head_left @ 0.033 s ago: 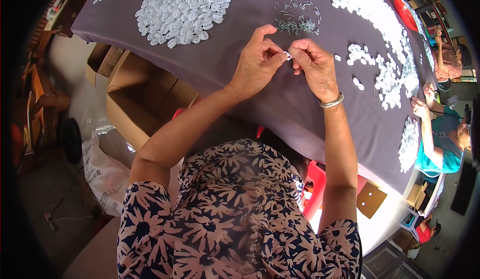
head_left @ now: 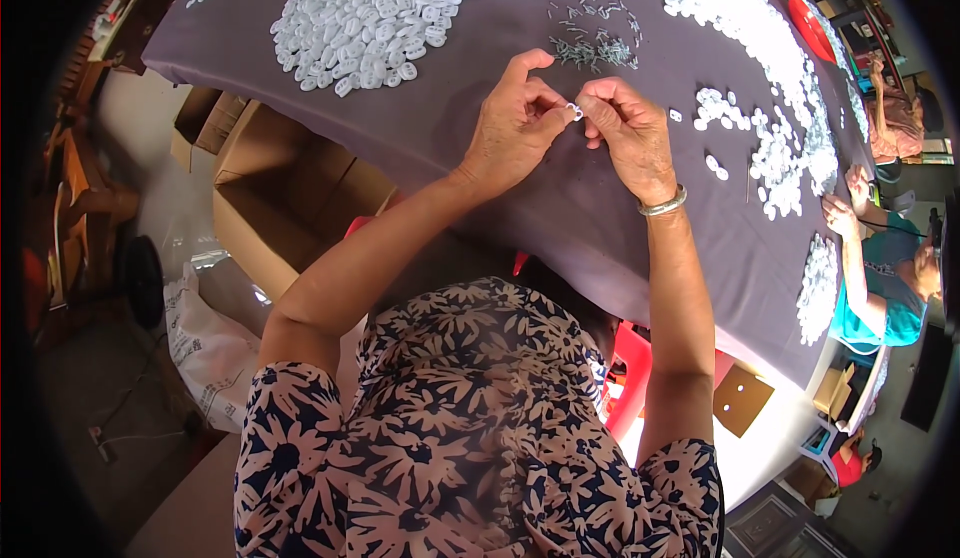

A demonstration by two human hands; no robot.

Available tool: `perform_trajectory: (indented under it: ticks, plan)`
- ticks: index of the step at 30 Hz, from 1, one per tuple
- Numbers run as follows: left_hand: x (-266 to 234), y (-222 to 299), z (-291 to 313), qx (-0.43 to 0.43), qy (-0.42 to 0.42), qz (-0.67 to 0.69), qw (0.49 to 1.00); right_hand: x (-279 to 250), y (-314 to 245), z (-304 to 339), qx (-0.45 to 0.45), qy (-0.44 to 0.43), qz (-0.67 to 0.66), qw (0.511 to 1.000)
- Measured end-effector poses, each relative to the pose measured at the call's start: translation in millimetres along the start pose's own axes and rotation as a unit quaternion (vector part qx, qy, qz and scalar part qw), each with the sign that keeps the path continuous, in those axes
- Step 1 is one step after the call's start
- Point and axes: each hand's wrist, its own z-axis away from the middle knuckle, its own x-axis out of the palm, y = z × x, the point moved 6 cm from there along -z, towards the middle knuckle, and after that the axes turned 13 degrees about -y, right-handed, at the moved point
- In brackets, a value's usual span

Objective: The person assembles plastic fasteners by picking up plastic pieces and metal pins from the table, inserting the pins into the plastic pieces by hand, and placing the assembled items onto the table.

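My left hand (head_left: 515,126) and my right hand (head_left: 632,136) meet above the cloth-covered table, each in a pinch. Between their fingertips is a small white plastic piece (head_left: 574,111), mostly covered, so its shape is hard to make out. Beyond the hands lies a scatter of small grey metal pins (head_left: 597,51), perhaps nails or screws. A large heap of white oval plastic pieces with holes (head_left: 372,23) stands to the far left. Smaller white pieces (head_left: 722,110) lie loose to the right of my right hand, which has a bangle (head_left: 664,202) at its wrist.
The dark tablecloth (head_left: 420,138) hangs over the near edge. Below left are an open cardboard box (head_left: 285,193) and a white sack (head_left: 210,343). A red stool (head_left: 628,363) stands under the table. Another person in teal (head_left: 885,293) works at the right edge, near more white pieces.
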Motion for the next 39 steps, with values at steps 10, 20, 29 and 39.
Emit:
perform_trajectory:
  ticks: [10, 20, 29, 39]
  plan:
    - [-0.3, 0.4, 2.4, -0.005, 0.008, -0.005, 1.000, 3.5, 0.2, 0.9, 0.000, -0.010, 0.038, 0.999]
    - [-3.0, -1.6, 3.3, 0.002, 0.058, 0.067, 0.996, 11.5, -11.8, -11.5, -0.041, 0.023, 0.236, 0.971]
    - [0.3, -2.2, 1.7, -0.021, 0.019, 0.079, 0.996, 4.8, -20.4, -3.0, -0.077, 0.012, 0.204, 0.976]
    - [1.6, 0.3, 1.3, -0.032, 0.004, 0.047, 0.998, -145.2, -2.7, 86.2, 0.015, 0.138, 0.261, 0.955]
